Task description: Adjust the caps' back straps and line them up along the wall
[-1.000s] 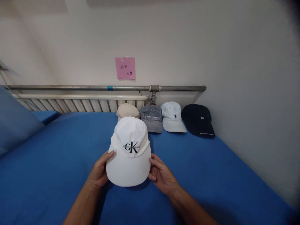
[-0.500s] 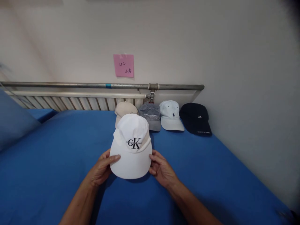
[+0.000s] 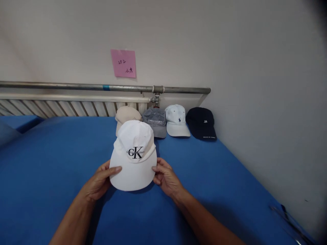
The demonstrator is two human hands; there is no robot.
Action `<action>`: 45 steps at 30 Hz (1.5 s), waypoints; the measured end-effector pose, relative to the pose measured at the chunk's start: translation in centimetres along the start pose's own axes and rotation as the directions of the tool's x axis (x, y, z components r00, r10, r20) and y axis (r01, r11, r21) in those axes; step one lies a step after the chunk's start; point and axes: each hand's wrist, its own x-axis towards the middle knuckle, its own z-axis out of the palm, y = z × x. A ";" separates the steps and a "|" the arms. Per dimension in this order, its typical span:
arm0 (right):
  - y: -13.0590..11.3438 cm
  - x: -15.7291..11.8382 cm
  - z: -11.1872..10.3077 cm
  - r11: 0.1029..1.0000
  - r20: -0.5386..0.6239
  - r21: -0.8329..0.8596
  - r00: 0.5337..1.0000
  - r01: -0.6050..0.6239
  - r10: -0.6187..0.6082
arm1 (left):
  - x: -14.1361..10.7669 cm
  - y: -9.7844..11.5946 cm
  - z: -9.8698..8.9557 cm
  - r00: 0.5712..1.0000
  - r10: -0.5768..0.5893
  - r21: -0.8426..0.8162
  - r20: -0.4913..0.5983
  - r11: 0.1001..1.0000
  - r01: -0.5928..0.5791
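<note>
A white baseball cap (image 3: 134, 175) with dark letters on its front is held up by the two sides of its brim. My left hand (image 3: 99, 182) grips the brim's left edge, thumb on top and fingers underneath. On the right edge, my right hand (image 3: 167, 177) pinches the brim the same way. Behind it stand a beige cap (image 3: 126, 114), partly hidden by the white one, and a grey cap (image 3: 155, 122). Further right are a pale blue cap (image 3: 176, 119) and a black cap (image 3: 201, 123), making a row along the back.
The caps are on a blue-covered surface (image 3: 56, 160). A metal pipe (image 3: 76, 86) and a white radiator (image 3: 74, 109) run along the wall behind. A pink note (image 3: 124, 63) is stuck above them. Thin dark objects (image 3: 293, 224) lie at the lower right edge.
The whole scene has shifted left and slightly up in view, as the camera turned. Both hands still hold the white cap in much the same way.
</note>
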 end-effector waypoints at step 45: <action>0.1 0.6 0.0 1.000 -0.016 0.002 1.000 -0.005 0.005 | -0.7 0.6 -0.3 0.987 0.137 0.001 0.078 0.990 -0.138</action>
